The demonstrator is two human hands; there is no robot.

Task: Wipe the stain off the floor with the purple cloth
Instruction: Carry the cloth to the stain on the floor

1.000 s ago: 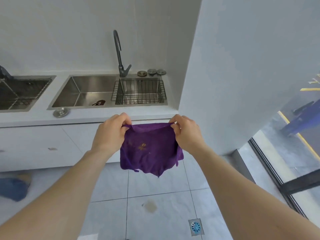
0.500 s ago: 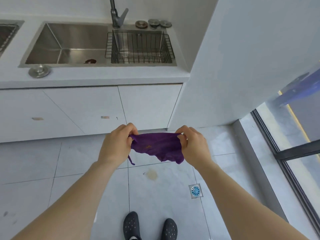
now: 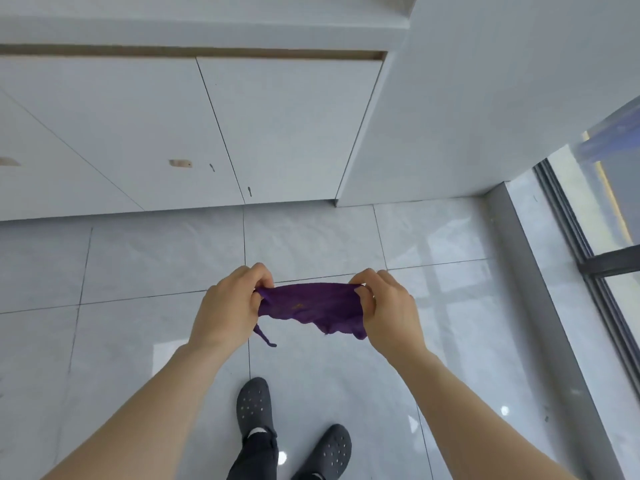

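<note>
Pale grey glossy floor tiles (image 3: 166, 271) with dark grout lines fill the lower part of the head view, meeting flat white cabinet doors (image 3: 277, 133) under the edge of a white counter (image 3: 207, 26). On the right stands a plain white wall panel (image 3: 485, 98), and beyond it a dark-framed floor-level window (image 3: 595, 258).

Both bare forearms reach forward and down from the bottom corners, converging over the floor. The left hand (image 3: 228, 306) is curled with its knuckles up, its grip pinched tight on the left edge of the crumpled purple fabric cloth (image 3: 311, 306). The right hand (image 3: 388, 306) mirrors it, fingers bent — its grip clamped on the cloth's right edge. The cloth is stretched between the two hands in the air above the tiles, sagging toward the right, with a thin loose strand hanging near the left wrist. A faint brownish mark shows on its middle.

Below the hands, two dark grey perforated clog shoes (image 3: 254, 407) stand on the floor.
</note>
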